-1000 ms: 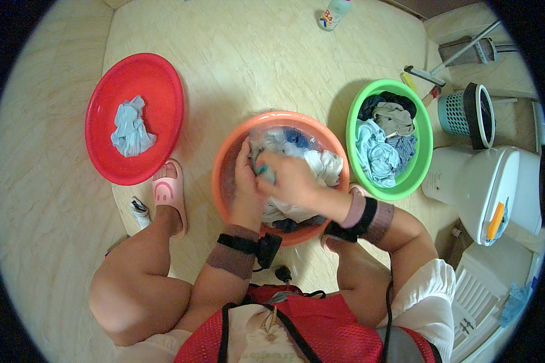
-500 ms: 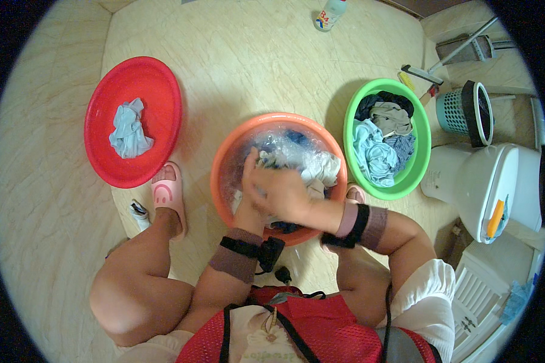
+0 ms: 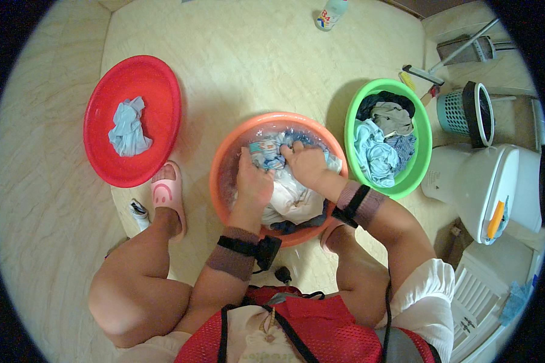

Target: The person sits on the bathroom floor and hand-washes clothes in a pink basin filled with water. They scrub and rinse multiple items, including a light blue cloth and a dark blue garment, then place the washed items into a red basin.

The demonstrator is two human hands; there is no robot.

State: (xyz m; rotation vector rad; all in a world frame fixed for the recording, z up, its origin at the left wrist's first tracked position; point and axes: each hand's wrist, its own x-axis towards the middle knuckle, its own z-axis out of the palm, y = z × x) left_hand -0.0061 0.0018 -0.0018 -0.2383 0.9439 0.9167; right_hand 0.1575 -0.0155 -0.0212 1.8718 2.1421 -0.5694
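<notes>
An orange basin [image 3: 219,199] between my feet holds soapy water and wet clothes. My left hand [image 3: 254,183] is at the left side of the basin, its fingers closed on the edge of a blue-and-white patterned garment [image 3: 269,152]. On the other side of that garment, my right hand [image 3: 307,166] grips it with bent fingers. A white garment [image 3: 293,198] lies bunched below both hands, and a dark blue piece of clothing [image 3: 306,226] shows along the near rim. Fabric and suds partly hide the fingertips.
To the left is a red basin [image 3: 163,91] with a light blue cloth [image 3: 129,128]. A green basin [image 3: 352,175] of clothes stands at the right. Beyond it are a toilet [image 3: 481,187], a teal basket [image 3: 452,113] and a squeegee [image 3: 423,74]. A bottle [image 3: 330,16] stands far back.
My hands were together above the basin, blurred; they have moved apart and down onto the clothes. The patterned garment is now between them, and the white garment is more exposed.
</notes>
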